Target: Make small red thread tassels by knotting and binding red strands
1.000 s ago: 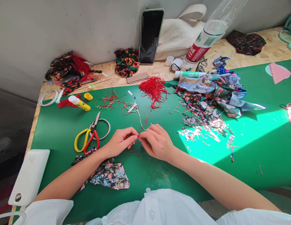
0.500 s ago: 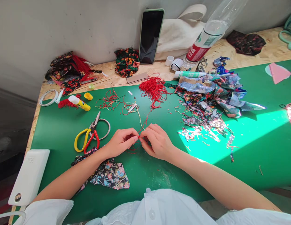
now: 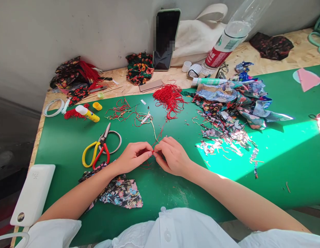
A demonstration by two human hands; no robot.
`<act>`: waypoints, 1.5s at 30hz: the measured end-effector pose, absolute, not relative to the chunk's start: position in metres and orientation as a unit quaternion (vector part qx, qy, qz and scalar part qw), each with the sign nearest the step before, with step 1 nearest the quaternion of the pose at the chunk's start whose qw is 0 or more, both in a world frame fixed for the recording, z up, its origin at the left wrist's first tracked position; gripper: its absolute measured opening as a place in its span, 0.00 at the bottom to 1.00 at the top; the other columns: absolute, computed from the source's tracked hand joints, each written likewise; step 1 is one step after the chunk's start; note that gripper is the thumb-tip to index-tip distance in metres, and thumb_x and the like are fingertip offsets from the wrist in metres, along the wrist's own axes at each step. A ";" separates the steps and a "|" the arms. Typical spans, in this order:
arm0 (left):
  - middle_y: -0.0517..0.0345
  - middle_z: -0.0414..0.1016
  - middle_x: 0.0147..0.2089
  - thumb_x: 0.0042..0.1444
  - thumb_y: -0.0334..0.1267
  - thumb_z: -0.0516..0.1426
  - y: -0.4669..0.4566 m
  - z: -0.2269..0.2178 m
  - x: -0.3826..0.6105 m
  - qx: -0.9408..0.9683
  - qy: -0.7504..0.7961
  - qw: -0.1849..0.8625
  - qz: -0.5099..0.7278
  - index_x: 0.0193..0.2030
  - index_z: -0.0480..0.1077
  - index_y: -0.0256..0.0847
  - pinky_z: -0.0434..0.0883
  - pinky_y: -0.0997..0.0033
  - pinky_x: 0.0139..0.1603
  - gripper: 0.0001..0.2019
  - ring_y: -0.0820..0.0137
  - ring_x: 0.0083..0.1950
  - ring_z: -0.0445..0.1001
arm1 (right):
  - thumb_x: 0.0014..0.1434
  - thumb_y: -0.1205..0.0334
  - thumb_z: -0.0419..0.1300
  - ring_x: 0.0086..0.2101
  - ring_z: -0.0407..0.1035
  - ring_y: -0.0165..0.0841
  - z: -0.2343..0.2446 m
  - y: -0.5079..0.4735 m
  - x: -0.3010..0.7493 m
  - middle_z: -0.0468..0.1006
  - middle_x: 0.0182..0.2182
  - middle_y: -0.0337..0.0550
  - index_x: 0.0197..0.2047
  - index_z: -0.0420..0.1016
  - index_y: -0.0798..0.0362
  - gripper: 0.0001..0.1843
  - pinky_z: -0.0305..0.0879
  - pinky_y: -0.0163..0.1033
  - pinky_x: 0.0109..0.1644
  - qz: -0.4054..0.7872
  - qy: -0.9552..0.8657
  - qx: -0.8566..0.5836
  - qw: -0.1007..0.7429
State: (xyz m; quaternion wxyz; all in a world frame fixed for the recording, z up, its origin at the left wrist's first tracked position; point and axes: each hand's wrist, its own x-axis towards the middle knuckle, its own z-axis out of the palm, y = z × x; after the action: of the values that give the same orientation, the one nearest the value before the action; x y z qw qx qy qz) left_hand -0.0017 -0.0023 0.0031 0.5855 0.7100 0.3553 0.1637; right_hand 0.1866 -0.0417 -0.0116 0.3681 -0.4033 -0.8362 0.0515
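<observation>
My left hand (image 3: 136, 155) and my right hand (image 3: 170, 155) meet fingertip to fingertip over the green mat (image 3: 209, 196). Both are closed in a pinch on red thread (image 3: 160, 135), of which only a small bit shows between the fingertips. The thread runs up from my fingers toward a tangled heap of red thread (image 3: 169, 98). A pale cord (image 3: 154, 128) also reaches down to my right hand; whether it is held I cannot tell. Left of my left hand lie scissors (image 3: 100, 148) with one yellow and one red handle. Floral cloth (image 3: 121, 193) lies partly under my left forearm.
A glue stick (image 3: 87, 113) and a tape roll (image 3: 53, 107) are at the left, a white power bank (image 3: 33, 193) nearer me. Fabric scraps (image 3: 222, 120) are piled at the right. A phone (image 3: 165, 41) and a plastic bottle (image 3: 222, 48) stand at the back.
</observation>
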 end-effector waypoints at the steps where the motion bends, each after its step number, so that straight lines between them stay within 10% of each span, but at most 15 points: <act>1: 0.64 0.62 0.27 0.60 0.40 0.52 -0.002 0.004 -0.001 0.711 0.353 0.585 0.163 0.33 0.68 0.37 0.58 0.79 0.25 0.10 0.79 0.25 0.59 | 0.60 0.71 0.54 0.26 0.55 0.29 -0.012 -0.042 0.187 0.66 0.24 0.36 0.35 0.60 0.53 0.06 0.51 0.37 0.32 0.054 -0.836 -0.402 0.369; 18: 0.63 0.64 0.27 0.61 0.35 0.50 -0.001 0.007 -0.002 0.773 0.320 0.527 0.147 0.33 0.68 0.37 0.59 0.77 0.30 0.09 0.77 0.29 0.61 | 0.62 0.61 0.55 0.29 0.53 0.32 -0.007 -0.037 0.190 0.66 0.24 0.39 0.30 0.69 0.53 0.10 0.51 0.40 0.37 -0.089 -0.884 -0.379 0.259; 45: 0.60 0.64 0.29 0.64 0.36 0.48 -0.001 0.003 -0.001 0.817 0.254 0.487 0.172 0.33 0.67 0.38 0.62 0.75 0.35 0.11 0.75 0.32 0.63 | 0.65 0.64 0.51 0.27 0.53 0.30 -0.009 -0.040 0.190 0.66 0.21 0.37 0.27 0.63 0.53 0.13 0.51 0.39 0.35 -0.017 -0.867 -0.374 0.330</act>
State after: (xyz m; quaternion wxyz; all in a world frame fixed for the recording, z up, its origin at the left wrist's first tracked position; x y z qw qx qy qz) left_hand -0.0013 -0.0010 0.0028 0.4873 0.8175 0.2543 0.1720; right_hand 0.1895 -0.0399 -0.0093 0.3304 -0.3736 -0.8666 -0.0173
